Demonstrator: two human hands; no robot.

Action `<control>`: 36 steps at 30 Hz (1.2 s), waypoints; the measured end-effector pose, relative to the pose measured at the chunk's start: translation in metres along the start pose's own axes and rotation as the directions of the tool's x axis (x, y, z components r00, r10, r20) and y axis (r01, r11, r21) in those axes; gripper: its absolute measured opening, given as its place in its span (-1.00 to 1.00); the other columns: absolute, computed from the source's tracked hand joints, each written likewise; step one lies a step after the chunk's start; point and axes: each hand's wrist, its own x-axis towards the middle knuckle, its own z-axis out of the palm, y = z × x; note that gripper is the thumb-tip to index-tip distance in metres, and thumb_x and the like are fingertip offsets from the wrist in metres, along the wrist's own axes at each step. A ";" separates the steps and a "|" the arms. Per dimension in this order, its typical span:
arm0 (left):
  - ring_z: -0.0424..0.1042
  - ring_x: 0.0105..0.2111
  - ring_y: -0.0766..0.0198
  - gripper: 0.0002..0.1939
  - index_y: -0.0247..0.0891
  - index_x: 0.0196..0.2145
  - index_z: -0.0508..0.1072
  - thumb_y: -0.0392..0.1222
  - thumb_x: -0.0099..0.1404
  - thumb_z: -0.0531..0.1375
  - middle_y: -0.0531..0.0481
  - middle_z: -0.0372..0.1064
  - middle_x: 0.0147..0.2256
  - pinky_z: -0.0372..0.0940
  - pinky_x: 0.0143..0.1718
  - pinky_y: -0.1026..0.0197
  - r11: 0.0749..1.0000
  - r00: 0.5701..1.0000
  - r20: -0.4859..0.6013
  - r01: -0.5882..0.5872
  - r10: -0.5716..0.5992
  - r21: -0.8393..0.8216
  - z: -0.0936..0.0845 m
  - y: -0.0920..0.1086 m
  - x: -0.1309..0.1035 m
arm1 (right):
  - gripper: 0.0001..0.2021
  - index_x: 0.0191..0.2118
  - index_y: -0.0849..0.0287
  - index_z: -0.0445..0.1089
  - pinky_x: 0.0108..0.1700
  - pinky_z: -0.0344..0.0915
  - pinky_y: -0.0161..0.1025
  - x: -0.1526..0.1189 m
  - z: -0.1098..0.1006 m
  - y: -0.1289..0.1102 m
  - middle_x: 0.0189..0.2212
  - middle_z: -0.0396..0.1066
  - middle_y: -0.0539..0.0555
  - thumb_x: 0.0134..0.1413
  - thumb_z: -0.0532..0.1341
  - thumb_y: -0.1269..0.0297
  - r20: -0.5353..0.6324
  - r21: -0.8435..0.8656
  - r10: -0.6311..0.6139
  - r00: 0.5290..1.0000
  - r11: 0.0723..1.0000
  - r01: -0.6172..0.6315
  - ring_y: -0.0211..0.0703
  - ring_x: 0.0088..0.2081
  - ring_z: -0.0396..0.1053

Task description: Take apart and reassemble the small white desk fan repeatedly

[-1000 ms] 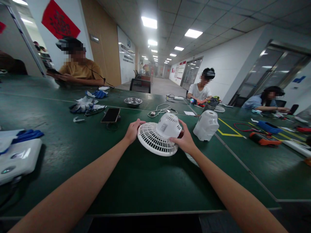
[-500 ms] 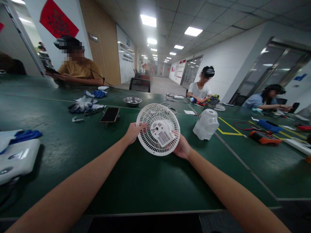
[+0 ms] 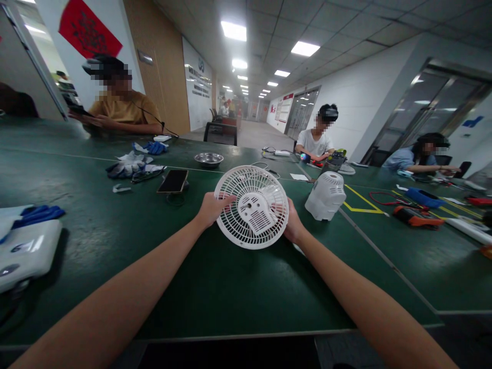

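Left of centre, a phone [image 3: 172, 181] lies on the table [image 3: 238, 292], well apart from the work, so a knock there seems unlikely. In the middle of the frame, the white fan cover [image 3: 258, 214] is held up above the table, tilted so that its open, barred face looks toward the camera. If either hand let its rim slip, it could swing or drop onto the tabletop, and a hard squeeze might bend or crack the thin bars. Behind its upper edge runs a pale cable [image 3: 273, 174]; whether the two touch cannot be told, but a snag is possible if they do. Right of centre, a white casing [image 3: 326, 197] stands near the right-hand side of the cover, and a wide sweep that way could tip it.

As for grip, the left hand [image 3: 209, 210] is partly closed on the cover's left rim, thumb laid over the bars, the other fingers mostly hidden behind. The right hand [image 3: 293, 224] curves round the right rim from behind; most of its fingers are out of sight, so how tightly it holds cannot be told.
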 end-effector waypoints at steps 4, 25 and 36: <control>0.53 -0.47 0.14 -0.71 -0.39 -0.31 0.56 -0.13 0.06 0.41 -0.11 0.55 -0.44 0.46 -0.41 0.10 0.999 0.999 -0.032 0.033 -0.032 0.020 0.000 0.005 -0.003 | -0.22 0.22 0.02 0.11 0.01 0.28 0.06 0.010 -0.039 -0.015 -0.08 0.38 0.11 -0.19 0.36 0.14 -0.137 -0.718 -0.395 0.909 0.672 0.184 0.08 -0.11 0.37; 0.58 -0.35 0.03 -0.65 -0.39 -0.24 0.55 -0.10 0.07 0.40 -0.20 0.57 -0.33 0.48 -0.28 -0.02 0.990 0.990 0.019 0.140 -0.140 -0.005 -0.015 -0.010 0.010 | -0.14 0.25 0.08 -0.05 0.12 0.14 0.22 0.025 -0.117 -0.029 0.15 0.16 0.29 -0.23 0.28 0.19 -0.528 -0.838 -0.640 0.559 0.498 -0.222 0.29 0.17 0.18; 0.58 -0.37 0.05 -0.66 -0.38 -0.27 0.56 -0.10 0.04 0.41 -0.19 0.57 -0.35 0.47 -0.28 0.01 0.990 0.990 -0.010 0.139 -0.139 -0.003 -0.013 -0.011 0.011 | -0.28 -0.04 0.10 0.18 0.02 0.29 0.10 0.039 -0.135 -0.008 -0.07 0.41 0.23 -0.42 0.41 0.03 -0.693 -0.636 -0.393 0.605 0.727 -0.256 0.21 -0.05 0.40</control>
